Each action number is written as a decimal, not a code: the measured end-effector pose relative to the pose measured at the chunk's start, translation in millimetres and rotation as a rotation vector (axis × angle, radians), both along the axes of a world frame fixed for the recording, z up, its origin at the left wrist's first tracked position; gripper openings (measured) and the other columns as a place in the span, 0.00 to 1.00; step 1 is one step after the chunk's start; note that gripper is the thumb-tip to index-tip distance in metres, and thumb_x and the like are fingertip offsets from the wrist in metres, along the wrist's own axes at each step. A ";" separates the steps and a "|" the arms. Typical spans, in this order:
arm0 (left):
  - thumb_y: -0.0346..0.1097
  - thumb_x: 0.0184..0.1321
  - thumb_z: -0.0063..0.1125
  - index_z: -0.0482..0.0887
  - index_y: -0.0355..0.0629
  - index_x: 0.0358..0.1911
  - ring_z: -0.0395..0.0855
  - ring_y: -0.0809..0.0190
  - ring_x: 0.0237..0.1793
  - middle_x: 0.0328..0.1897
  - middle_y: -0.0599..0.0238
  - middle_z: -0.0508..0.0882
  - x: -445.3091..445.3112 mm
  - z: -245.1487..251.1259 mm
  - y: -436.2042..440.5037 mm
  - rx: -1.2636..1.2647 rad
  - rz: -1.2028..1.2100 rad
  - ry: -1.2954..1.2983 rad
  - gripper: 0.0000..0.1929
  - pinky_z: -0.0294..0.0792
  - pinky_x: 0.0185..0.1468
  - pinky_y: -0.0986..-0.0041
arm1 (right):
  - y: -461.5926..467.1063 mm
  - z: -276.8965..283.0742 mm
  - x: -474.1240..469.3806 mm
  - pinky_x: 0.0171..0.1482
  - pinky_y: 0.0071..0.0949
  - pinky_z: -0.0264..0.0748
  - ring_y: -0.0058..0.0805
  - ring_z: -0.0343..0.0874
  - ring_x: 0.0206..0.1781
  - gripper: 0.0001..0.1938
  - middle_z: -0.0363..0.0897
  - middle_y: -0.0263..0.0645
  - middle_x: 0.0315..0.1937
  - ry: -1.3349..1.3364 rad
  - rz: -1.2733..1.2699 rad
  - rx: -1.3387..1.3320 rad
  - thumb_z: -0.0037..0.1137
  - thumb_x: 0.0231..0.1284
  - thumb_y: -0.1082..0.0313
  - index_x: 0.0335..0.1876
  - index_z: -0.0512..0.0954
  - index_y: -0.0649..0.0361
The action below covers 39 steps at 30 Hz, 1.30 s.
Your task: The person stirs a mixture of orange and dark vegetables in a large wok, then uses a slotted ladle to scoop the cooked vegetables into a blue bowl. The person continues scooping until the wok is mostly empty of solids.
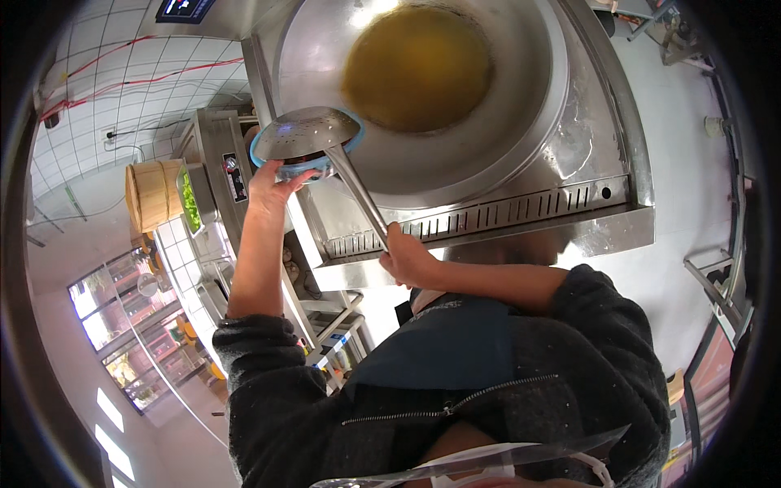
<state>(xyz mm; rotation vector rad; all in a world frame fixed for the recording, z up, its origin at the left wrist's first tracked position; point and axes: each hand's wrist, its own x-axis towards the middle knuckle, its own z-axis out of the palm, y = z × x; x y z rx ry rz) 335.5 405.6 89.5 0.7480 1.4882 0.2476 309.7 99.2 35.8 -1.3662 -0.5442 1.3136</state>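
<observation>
In my left hand [274, 186] is a blue-rimmed bowl [357, 141] with dark contents, held near the left edge of a large wok [390, 165]. My right hand [407, 256] grips the long metal handle of a perforated skimmer [305, 131]. The skimmer's head lies over the bowl's opening and hides most of what is inside. Yellowish-brown liquid, looking like oil [421, 67], fills the bottom of the wok.
The wok sits in a stainless steel stove [586, 165] with a slotted drain [488, 215] along its front. To the left are a wooden bucket [152, 194], a metal tray of green vegetables [190, 201] and a steel counter. A metal rack [335, 332] stands below it.
</observation>
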 end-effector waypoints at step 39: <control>0.35 0.62 0.52 0.61 0.38 0.62 0.22 0.20 0.65 0.73 0.45 0.48 132.8 -22.5 -12.9 0.036 -0.284 0.396 0.26 0.72 0.41 0.31 | 5.6 24.5 38.8 0.11 0.27 0.66 0.29 0.74 0.16 0.13 0.68 0.45 0.23 0.715 -0.173 0.032 0.41 0.61 0.72 0.41 0.53 0.69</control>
